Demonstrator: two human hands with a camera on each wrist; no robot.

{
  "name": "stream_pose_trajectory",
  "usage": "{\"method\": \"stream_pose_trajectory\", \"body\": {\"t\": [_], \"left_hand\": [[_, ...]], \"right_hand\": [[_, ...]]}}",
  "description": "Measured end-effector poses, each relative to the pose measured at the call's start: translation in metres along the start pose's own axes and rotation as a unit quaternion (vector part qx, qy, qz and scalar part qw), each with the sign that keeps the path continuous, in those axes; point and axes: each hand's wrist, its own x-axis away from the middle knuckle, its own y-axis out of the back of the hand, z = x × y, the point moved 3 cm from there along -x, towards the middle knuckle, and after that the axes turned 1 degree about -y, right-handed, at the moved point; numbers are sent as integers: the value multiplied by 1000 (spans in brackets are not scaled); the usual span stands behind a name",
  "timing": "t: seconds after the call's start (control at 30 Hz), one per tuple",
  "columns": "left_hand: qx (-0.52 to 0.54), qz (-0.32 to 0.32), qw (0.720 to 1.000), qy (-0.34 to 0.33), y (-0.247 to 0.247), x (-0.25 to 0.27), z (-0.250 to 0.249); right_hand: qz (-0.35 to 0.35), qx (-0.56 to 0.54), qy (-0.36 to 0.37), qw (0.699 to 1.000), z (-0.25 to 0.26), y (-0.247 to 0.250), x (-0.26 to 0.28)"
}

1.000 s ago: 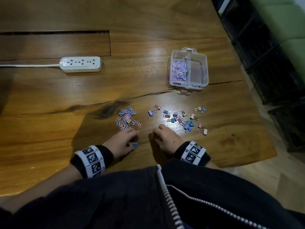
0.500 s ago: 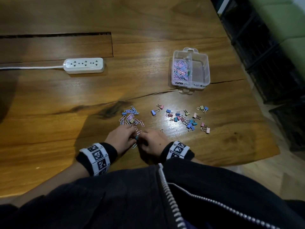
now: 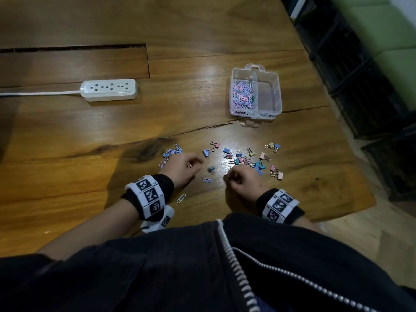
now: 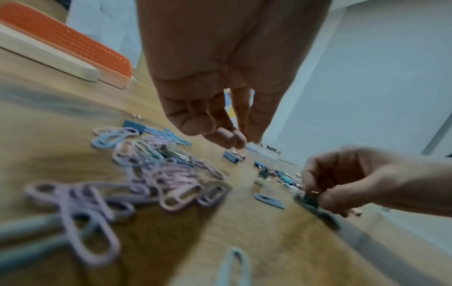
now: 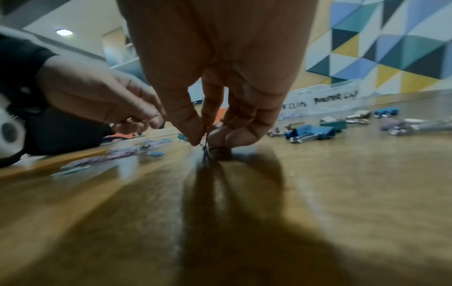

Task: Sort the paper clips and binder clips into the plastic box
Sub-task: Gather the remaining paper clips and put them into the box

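The clear plastic box [image 3: 277, 93] stands at the far right; its left compartment holds paper clips [image 3: 242, 94], its right one looks bare. A loose pile of paper clips [image 3: 172, 152] lies by my left hand [image 3: 191, 164], whose curled fingers seem to pinch one pale paper clip. Scattered binder clips [image 3: 247, 159] lie ahead of my right hand [image 3: 227, 179]. In the right wrist view my right hand [image 5: 205, 143] pinches a small teal binder clip [image 4: 308, 201] against the table. A lone binder clip [image 3: 211, 169] sits between the hands.
A white power strip [image 3: 109, 90] with its cord lies at the far left. Two stray paper clips [image 3: 206, 180] lie near my wrists. A long slot [image 3: 74, 47] is cut in the wooden table. The table's edge runs down the right, with dark crates beyond.
Half a second ago my hands met near the front edge. Now they are apart: the left is up by the paper clip pile, the right nearer the binder clips.
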Motion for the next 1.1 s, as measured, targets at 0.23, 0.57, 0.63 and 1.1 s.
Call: {"method": "stream_pose_trajectory", "body": {"t": [0.23, 0.57, 0.63, 1.1], "left_hand": [[-264, 38, 964, 11, 24, -2, 28], [-125, 14, 991, -48, 21, 0, 17], [-25, -13, 998, -63, 19, -2, 5], [-157, 108, 982, 12, 36, -10, 38]], "right_hand": [[-58, -107, -39, 992, -20, 12, -4], [6, 62, 142, 988, 29, -31, 11], [24, 72, 135, 988, 34, -39, 9], [42, 94, 150, 983, 33, -42, 4]]}}
